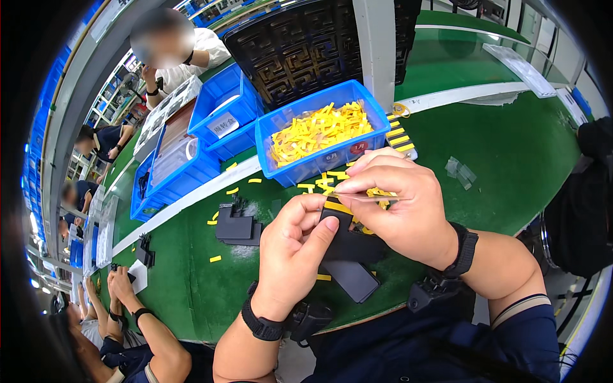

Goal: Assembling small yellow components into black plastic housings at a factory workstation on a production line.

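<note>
My left hand (295, 250) is closed on a black flat part (337, 220), thumb on its face. A yellow strip (336, 205) lies across its upper end. In a pinch, my right hand (403, 198) holds a thin, flat, greyish sliver (367, 197) against that upper end; its exact kind cannot be made out. Below the hands, a dark grey flat piece (352, 281) rests near the table's front edge. Loose yellow strips (329, 179) lie just beyond my hands. More black flat parts (236, 226) sit left of my left hand.
A blue bin (273, 171) heaped with yellow strips stands beyond my hands, beside a grey post (377, 45). Other blue bins (223, 115) are at its left. Clear plastic scraps (461, 171) lie on the green table (511, 159) at right. Co-workers sit along the left side.
</note>
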The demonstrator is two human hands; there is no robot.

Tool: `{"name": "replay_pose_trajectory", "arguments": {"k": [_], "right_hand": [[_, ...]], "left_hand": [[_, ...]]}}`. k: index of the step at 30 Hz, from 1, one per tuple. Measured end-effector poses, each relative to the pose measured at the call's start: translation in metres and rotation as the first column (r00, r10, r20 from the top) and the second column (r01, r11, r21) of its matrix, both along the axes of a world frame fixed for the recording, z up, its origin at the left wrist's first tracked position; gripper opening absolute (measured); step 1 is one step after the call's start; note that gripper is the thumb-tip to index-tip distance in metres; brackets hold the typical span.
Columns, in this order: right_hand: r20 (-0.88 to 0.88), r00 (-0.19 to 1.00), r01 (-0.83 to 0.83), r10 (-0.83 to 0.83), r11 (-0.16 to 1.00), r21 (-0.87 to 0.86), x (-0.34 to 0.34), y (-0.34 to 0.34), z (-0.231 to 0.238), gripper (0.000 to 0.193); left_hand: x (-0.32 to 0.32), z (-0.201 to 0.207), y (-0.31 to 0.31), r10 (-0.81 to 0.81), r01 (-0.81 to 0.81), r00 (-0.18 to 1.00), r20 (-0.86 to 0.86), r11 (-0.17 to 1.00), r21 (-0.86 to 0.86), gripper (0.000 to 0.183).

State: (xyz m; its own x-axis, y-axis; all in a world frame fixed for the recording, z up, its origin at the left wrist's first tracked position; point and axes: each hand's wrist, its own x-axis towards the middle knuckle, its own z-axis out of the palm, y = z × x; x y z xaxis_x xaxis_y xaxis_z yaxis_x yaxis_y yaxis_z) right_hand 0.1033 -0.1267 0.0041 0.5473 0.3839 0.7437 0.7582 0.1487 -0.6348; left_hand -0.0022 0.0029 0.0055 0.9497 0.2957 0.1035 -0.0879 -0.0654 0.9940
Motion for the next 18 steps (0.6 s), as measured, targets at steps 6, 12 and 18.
{"name": "replay_pose_trajectory", "arguments": {"k": [6,12,18], "right_hand": [[0.011,1.0,0.004,-0.004,1.0,-0.001,0.0003,0.002,-0.0015,0.011],[0.11,0.994,0.015,-0.015,1.0,-0.001,0.002,0.0029,-0.0002,0.01],[0.151,0.988,0.048,-0.023,0.985,-0.168,0.0021,0.0001,-0.003,0.016]], "left_hand": [[-0.0012,-0.0004,0.0025,-0.008,0.008,1.0,0.008,1.0,0.002,0.021],[-0.0007,0.0012,-0.0004,0.002,-0.002,1.0,-0.001,1.0,-0.022,0.023],[-0.0024,0.0066,-0.0028,-0.006,0.007,1.0,-0.022,0.999,0.04,0.022]]}}
